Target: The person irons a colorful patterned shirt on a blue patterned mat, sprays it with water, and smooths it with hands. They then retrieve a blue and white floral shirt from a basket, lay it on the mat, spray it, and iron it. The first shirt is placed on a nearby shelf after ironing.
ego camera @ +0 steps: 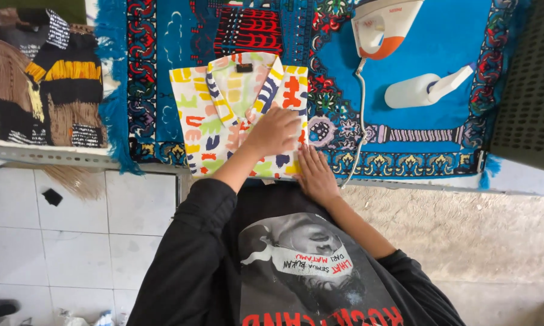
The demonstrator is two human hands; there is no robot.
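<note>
A folded white shirt (211, 102) with bright multicoloured shapes lies collar up on a blue patterned cloth (405, 54). My left hand (276, 130) rests palm down on the shirt's lower right part, fingers together. My right hand (315, 175) lies flat at the shirt's bottom right corner, by the near edge of the table, fingers spread. Neither hand grips anything.
A white and orange iron (380, 27) stands at the back, its cord (359, 121) trailing toward the near edge. A white spray bottle (423, 89) lies on its side to the right. A brown, black and yellow garment (48, 78) lies at left. Below is tiled floor (73, 241).
</note>
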